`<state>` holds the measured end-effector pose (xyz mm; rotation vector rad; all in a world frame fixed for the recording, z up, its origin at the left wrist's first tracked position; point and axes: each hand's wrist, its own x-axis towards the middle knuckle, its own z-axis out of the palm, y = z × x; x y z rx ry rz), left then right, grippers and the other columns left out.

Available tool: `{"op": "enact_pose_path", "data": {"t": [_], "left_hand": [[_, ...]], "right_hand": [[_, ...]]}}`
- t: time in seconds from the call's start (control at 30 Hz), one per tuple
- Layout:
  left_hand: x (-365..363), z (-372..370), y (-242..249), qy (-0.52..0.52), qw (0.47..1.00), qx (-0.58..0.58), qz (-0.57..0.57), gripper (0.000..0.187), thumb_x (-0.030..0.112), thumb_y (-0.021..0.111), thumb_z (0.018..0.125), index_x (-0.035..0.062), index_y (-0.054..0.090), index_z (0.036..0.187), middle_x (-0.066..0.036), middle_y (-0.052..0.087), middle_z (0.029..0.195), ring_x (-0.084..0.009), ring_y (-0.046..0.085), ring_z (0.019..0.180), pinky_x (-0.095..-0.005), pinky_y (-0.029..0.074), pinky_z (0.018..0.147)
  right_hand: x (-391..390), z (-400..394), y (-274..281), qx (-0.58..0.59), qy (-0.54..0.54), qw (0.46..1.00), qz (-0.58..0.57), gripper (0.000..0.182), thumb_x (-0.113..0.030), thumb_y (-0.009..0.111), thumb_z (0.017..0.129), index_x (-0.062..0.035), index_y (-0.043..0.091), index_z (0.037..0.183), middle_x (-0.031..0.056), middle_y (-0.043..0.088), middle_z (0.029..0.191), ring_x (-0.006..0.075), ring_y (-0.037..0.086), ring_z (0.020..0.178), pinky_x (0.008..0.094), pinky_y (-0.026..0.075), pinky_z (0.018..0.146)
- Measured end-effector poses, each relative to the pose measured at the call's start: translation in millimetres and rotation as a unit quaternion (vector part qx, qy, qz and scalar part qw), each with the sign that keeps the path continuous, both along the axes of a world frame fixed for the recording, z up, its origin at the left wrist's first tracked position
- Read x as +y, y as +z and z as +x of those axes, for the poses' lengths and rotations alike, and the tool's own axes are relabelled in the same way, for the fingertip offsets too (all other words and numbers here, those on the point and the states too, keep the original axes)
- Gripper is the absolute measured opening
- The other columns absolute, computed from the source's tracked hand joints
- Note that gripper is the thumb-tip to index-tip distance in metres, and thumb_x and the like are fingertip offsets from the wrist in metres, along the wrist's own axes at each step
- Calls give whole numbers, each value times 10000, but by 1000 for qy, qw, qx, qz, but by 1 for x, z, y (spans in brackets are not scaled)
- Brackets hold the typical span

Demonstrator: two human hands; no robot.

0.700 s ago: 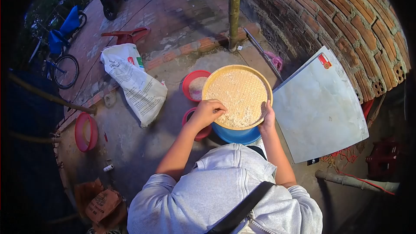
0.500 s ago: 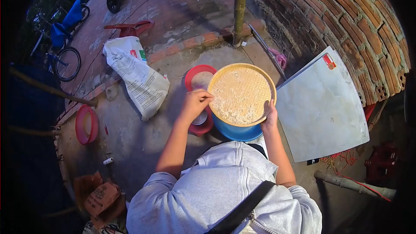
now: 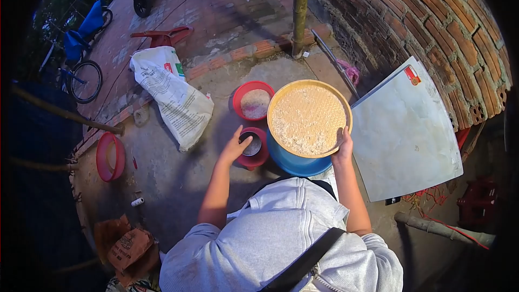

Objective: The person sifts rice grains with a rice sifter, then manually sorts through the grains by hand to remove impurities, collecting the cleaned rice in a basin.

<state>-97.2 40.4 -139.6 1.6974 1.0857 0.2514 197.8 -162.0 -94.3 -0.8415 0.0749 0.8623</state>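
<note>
Yellow tray (image 3: pixel 310 82): round, strewn with pale flakes or grains, above the blue basin (image 3: pixel 300 168); I cannot tell whether the two touch.
Tray and hands: I see it to the right of the left hand (image 3: pixel 235 145), well apart from it; its lower right rim lies in the right hand (image 3: pixel 343 150).
Right hand: clamped on the rim, thumb on the upper side; I cannot see the fingers beneath.
Left hand: empty as far as I can see, thumb and fingers spread, over the left edge of the lower red bowl (image 3: pixel 263 158); I cannot tell if it touches.
Hands together: apart, on opposite sides of the tray.
Small metal cup (image 3: pixel 252 146): inside the lower red bowl, just beside the left thumb.
Upper red bowl (image 3: pixel 238 104): on the floor (image 3: pixel 175 184), holding pale grains, near the tray's left rim.
White sack (image 3: pixel 175 105): lying left of the bowls, well apart from both hands.
Grey panels (image 3: pixel 408 138): to the right of the right hand, below the brick wall (image 3: pixel 427 27).
</note>
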Motion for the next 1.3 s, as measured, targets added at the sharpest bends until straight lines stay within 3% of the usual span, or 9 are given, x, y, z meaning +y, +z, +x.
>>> {"op": "enact_pose_path", "data": {"t": [0.07,0.17,0.27,0.5,0.63,0.87,1.07,1.13,1.3], "left_hand": [[-16,19,14,12,999,-34,5,756,433,574,870,89,208,1435,-190,442,1310,-286,525,1110,-345,429,895],[-36,47,62,54,894,-297,-330,533,321,502,937,121,313,1393,-105,503,1254,-211,553,1069,-346,472,837],[-45,81,81,98,852,-371,-357,436,300,468,950,36,412,1293,-104,555,1191,-213,576,1039,-348,478,868],[-71,142,119,87,879,-324,-340,398,271,505,932,6,473,1227,-109,573,1158,-189,566,1036,-325,458,874],[-72,178,121,-8,887,-301,-349,380,266,497,937,7,484,1215,-109,585,1134,-182,571,1024,-314,457,866],[-87,218,80,-84,896,-246,-359,374,249,474,946,-4,471,1221,-118,585,1143,-199,590,1006,-313,482,845],[-122,240,102,-152,889,-256,-347,366,233,477,946,-18,474,1212,-121,576,1154,-200,578,1016,-314,462,868],[-103,239,96,-137,882,-246,-377,355,224,475,944,-24,487,1197,-133,595,1118,-207,601,985,-319,487,844],[-96,232,99,-137,887,-233,-375,345,212,478,940,-18,492,1198,-129,600,1108,-203,602,977,-318,485,836]], "right_hand": [[0,1,0,6,3,1000,6,471,-361,453,929,-16,444,1249,112,556,1183,270,529,1095,392,411,942],[-2,1,7,18,10,1000,19,461,-348,464,925,-13,458,1240,112,562,1174,267,536,1078,386,415,937],[-8,5,25,8,18,1000,14,448,-338,477,918,-12,476,1224,112,575,1154,258,547,1050,371,426,923],[-67,43,69,-109,10,986,-123,298,-273,565,883,-24,562,1048,77,620,949,157,600,838,288,484,715],[-92,46,102,-152,-82,974,-147,297,-255,557,889,-16,553,1065,70,617,934,155,596,835,293,480,718],[-142,38,36,-120,-129,960,-215,274,-221,485,929,-5,537,1089,86,628,948,161,595,851,305,473,752],[-171,38,57,-125,-273,943,-147,286,-250,465,946,-14,515,1101,84,626,938,147,598,804,286,484,704],[-167,29,68,-223,-220,922,-228,294,-267,492,933,-31,504,1108,59,616,894,114,573,737,246,470,638],[-186,7,82,-237,-79,926,-282,326,-288,536,906,-52,483,1123,17,596,836,72,536,706,222,442,589]]}}
